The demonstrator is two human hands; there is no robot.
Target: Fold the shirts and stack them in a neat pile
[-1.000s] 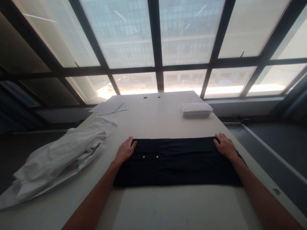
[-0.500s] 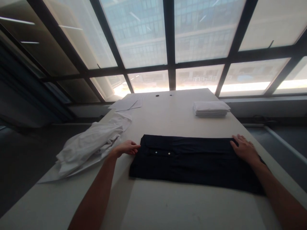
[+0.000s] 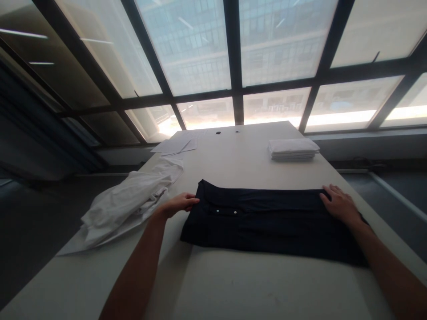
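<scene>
A dark navy garment [image 3: 267,222], folded into a long strip with two pale buttons near its left end, lies across the white table [image 3: 233,284]. I cannot make out whether it is a shirt or something else. My left hand [image 3: 180,203] pinches its left edge, which is lifted slightly off the table. At the other end, my right hand [image 3: 342,204] rests flat on the far right corner, fingers spread.
Crumpled white cloth [image 3: 123,206] lies along the table's left edge. Behind it are flat white sheets [image 3: 175,144]. A neat stack of folded white cloth [image 3: 293,149] sits at the back right. Large windows [image 3: 276,44] stand beyond the table.
My left hand has raised the garment's left end a little, and its upper left corner now sticks up. The right hand stays at the right corner.
</scene>
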